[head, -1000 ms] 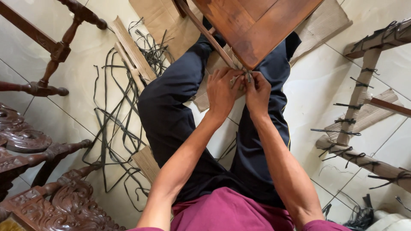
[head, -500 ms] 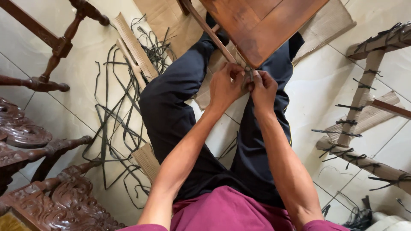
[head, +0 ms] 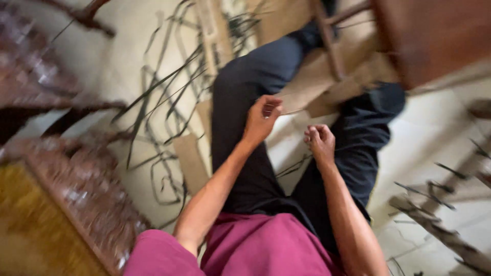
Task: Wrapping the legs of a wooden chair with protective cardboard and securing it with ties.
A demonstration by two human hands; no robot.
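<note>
- The left hand (head: 262,118) hangs over the person's dark trouser leg (head: 240,128), fingers curled; the blur hides whether it pinches anything.
- The right hand (head: 320,141) is curled into a loose fist, well apart from the left.
- The wooden table (head: 434,36) stands far right, beyond both hands.
- Dark straps (head: 163,97) lie scattered on the tiled floor (head: 424,148), left of the legs.

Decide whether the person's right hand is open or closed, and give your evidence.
Closed: the right hand has its fingers curled into a loose fist above the dark trousers. Blur hides whether it holds anything.
</note>
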